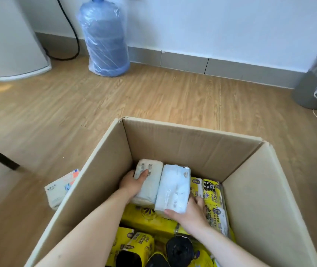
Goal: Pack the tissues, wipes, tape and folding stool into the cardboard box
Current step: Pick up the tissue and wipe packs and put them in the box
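Gripping tissue packs [163,185] between hands, inside box [192,143]

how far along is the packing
Done: yellow packs already line the box. In hand: the left hand and right hand are setting two white packs on top. Left: one pack lies on the floor outside; no stool in view.

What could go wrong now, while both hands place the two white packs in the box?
1. The two white packs sit on uneven yellow packs, so they may tilt or slide when released.
2. The left hand is close to the box wall; its fingers could get squeezed.
3. One pack lies outside, easily forgotten.
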